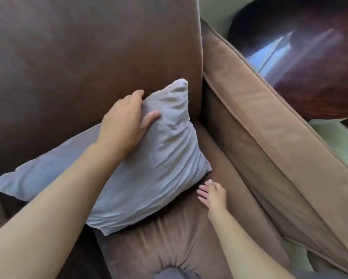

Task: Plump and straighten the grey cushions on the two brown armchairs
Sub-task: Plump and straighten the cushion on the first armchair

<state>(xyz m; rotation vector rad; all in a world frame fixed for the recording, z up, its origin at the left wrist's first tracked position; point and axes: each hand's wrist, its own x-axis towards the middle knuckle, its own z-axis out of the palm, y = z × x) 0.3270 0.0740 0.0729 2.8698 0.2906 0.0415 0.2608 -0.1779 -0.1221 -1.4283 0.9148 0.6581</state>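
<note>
Grey cushion [159, 158] in left hand [126, 125], seemingly

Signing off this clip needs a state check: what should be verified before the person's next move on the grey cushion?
1. Left hand grips the wrinkled grey fabric cushion near its top corner: ok.
2. Right hand open beside the cushion's lower right corner: ok.
3. Right fingers touching the cushion: cannot tell.
4. Cushion straight: not ok, it sits tilted, one corner pointing up.
5. Cushion backed by the brown upholstered armchair: ok.
</note>
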